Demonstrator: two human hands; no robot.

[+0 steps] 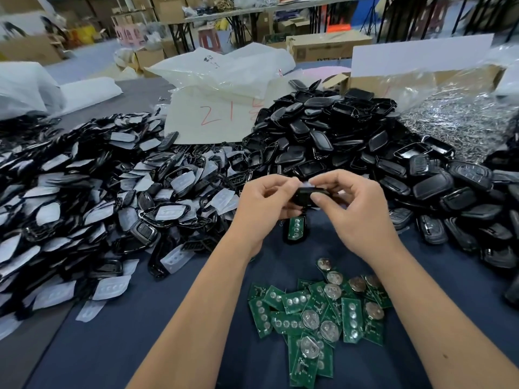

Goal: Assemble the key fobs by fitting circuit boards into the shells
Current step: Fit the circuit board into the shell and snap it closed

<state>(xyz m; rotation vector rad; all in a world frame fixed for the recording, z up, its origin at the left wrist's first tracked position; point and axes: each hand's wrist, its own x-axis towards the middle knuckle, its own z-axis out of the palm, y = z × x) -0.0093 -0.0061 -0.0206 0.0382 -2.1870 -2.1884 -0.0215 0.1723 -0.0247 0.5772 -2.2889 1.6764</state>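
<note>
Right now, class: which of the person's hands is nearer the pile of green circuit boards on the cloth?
Right. The right hand sits almost straight above the pile of circuit boards; the left hand is above it too, but further to the left.

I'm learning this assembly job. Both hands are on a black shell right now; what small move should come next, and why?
Probably press the whitish pad down into the black shell: the left hand and right hand both pinch it, and a shell with a green board already in it waits below.
</note>
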